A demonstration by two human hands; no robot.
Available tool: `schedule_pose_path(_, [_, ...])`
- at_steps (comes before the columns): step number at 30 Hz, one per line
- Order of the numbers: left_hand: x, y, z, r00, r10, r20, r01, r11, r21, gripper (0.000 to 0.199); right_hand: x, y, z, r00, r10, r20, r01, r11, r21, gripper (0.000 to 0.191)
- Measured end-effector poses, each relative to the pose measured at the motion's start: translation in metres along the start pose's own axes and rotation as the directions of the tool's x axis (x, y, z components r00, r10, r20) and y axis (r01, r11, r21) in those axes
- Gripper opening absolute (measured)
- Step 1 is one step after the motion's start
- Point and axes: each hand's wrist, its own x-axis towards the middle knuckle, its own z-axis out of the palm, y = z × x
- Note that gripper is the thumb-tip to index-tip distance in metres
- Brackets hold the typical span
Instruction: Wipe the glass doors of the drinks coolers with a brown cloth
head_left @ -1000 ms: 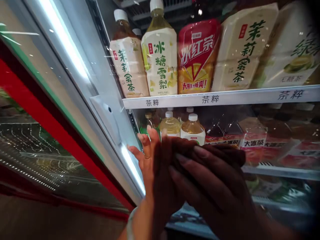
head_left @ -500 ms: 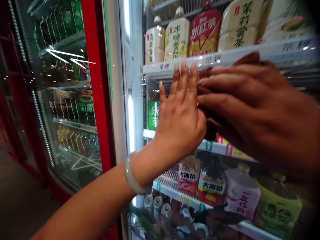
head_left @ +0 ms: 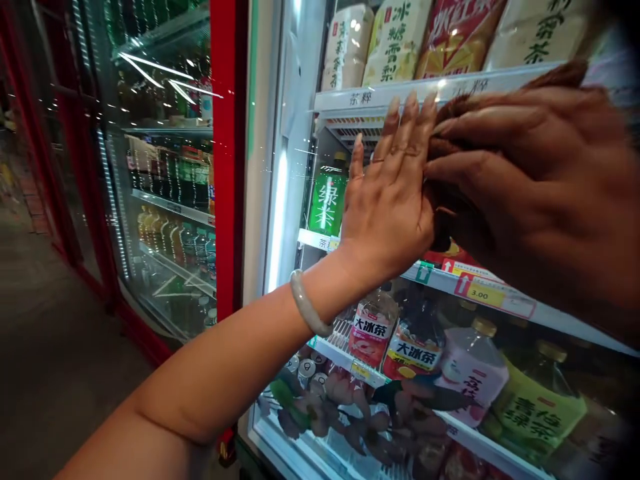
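My left hand (head_left: pixel 387 187) lies flat against the glass door of a drinks fridge, fingers stretched upward. A pale bangle (head_left: pixel 306 303) circles that wrist. Close beside it on the right, my right hand (head_left: pixel 520 167) has its fingers bent and pressed together at the glass. Dark brown shapes (head_left: pixel 560 75) show around its fingers; whether they are a held thing or a reflection, I cannot make out. Behind the glass, a green-labelled tea bottle (head_left: pixel 327 200) stands left of my left hand. Below both hands sit iced tea bottles (head_left: pixel 373 327) on a lower shelf.
A red door frame (head_left: pixel 229 167) divides this fridge from another glass-fronted fridge (head_left: pixel 165 193) on the left. Large bottles (head_left: pixel 400 43) line the upper shelf. Flower decoration (head_left: pixel 350 410) appears on the lower glass. Grey floor (head_left: pixel 65 320) stretches away at left.
The view has shifted, so the fridge sits lower left to right differently and more of the green bottle shows. Both hands remain side by side at the glass, higher against the shelves.
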Motion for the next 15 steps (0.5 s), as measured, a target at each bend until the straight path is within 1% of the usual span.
schedule_pose_path(1, [-0.001, 0.000, 0.000, 1.000, -0.005, 0.013, 0.005, 1.000, 0.011, 0.066, 0.003, -0.003, 0.000, 0.990, -0.110, 0.086, 0.117, 0.990, -0.081, 0.028])
schedule_pose_path(2, [-0.002, 0.001, -0.001, 1.000, -0.010, 0.030, 0.010, 1.000, 0.021, 0.066, 0.004, -0.003, 0.001, 0.965, -0.212, 0.151, 0.235, 0.960, -0.154, 0.031])
schedule_pose_path(3, [-0.004, 0.001, -0.001, 0.999, -0.018, 0.049, 0.016, 0.999, 0.029, 0.066, 0.004, -0.002, 0.002, 0.939, -0.289, 0.187, 0.326, 0.921, -0.213, 0.034])
schedule_pose_path(5, [-0.007, 0.004, -0.003, 0.996, -0.035, 0.086, 0.031, 0.999, 0.042, 0.067, 0.002, 0.004, 0.002, 0.909, -0.385, 0.158, 0.415, 0.865, -0.282, 0.037])
schedule_pose_path(6, [-0.008, 0.006, -0.003, 0.994, -0.044, 0.101, 0.040, 0.998, 0.045, 0.068, 0.000, 0.007, 0.001, 0.898, -0.409, 0.161, 0.440, 0.841, -0.315, 0.037])
schedule_pose_path(7, [-0.009, 0.009, -0.004, 0.993, -0.050, 0.109, 0.045, 0.998, 0.047, 0.070, -0.002, 0.010, -0.002, 0.895, -0.418, 0.154, 0.445, 0.826, -0.347, 0.036])
schedule_pose_path(10, [-0.010, 0.029, -0.001, 0.988, -0.062, 0.139, 0.056, 0.997, 0.047, 0.075, -0.019, 0.013, -0.015, 0.928, -0.345, 0.139, 0.371, 0.827, -0.423, 0.032])
schedule_pose_path(12, [-0.013, 0.050, 0.003, 0.985, -0.050, 0.163, 0.043, 0.998, 0.046, 0.074, -0.040, 0.012, -0.025, 0.954, -0.278, 0.110, 0.298, 0.848, -0.439, 0.032])
schedule_pose_path(15, [-0.023, 0.080, 0.006, 0.972, -0.022, 0.233, 0.015, 0.999, 0.032, 0.071, -0.074, 0.009, -0.038, 0.986, -0.162, 0.049, 0.167, 0.882, -0.440, 0.036])
